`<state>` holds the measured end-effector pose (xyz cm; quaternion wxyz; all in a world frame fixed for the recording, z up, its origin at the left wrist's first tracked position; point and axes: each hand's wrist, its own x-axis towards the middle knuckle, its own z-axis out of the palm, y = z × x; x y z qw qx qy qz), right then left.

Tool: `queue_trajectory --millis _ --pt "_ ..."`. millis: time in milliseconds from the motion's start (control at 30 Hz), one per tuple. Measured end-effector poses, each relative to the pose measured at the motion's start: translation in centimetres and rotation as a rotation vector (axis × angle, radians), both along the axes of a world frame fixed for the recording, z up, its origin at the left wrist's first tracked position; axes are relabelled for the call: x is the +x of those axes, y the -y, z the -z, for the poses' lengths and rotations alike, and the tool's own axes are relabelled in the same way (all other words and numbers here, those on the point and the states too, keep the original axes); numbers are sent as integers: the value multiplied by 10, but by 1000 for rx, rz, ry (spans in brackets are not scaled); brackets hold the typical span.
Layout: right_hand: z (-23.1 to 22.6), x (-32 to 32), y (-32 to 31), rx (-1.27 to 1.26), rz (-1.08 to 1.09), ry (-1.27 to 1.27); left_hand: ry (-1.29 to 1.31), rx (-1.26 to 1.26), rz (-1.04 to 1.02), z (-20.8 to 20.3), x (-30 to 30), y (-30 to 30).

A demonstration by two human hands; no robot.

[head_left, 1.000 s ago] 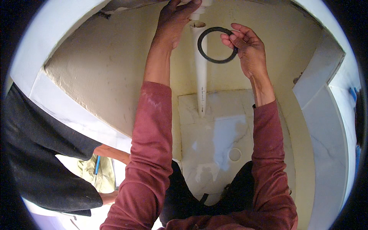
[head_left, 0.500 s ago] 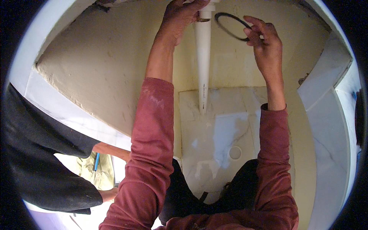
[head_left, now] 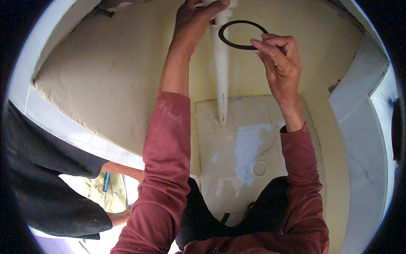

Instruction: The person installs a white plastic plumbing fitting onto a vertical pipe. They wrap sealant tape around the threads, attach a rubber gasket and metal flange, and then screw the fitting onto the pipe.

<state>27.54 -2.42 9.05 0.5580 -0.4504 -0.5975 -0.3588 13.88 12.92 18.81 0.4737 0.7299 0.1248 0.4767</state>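
Observation:
My left hand (head_left: 192,23) is raised at the top of the view, its fingers wrapped round a white plastic drain fitting (head_left: 224,13). Part of that fitting runs out of the picture. Below it a white pipe (head_left: 221,72) stands upright, its lower end at the tiled floor. Between the thumb and fingers of my right hand (head_left: 281,59) is a thin black rubber ring (head_left: 225,39), pinched at its right edge. The ring is held nearly flat, and its left side passes in front of the pipe, below the fitting.
Plastered walls (head_left: 114,76) enclose this niche, with marble-look tiles (head_left: 363,127) along the right edge. The tiled floor (head_left: 237,148) has a round mark (head_left: 259,169). At the lower left another person's dark-clothed legs (head_left: 46,169) are close to my left arm, near a yellowish bag (head_left: 116,197).
My right hand has moved left and slightly down, bringing the black ring in front of the pipe and tilting it flatter. The left hand stays at the fitting with little movement.

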Motion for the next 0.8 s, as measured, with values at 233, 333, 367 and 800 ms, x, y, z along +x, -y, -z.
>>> queue_trajectory --millis 233,333,367,800 --pt "7 -9 4 -2 20 -16 53 4 -44 -1 -1 0" --pt "11 -9 1 -6 -24 -26 24 -2 2 -4 -2 -5" --pt "12 -10 3 -6 -16 -26 14 -10 34 -5 -2 -7" --pt "33 10 10 -90 193 131 -30 36 -110 -23 3 51"
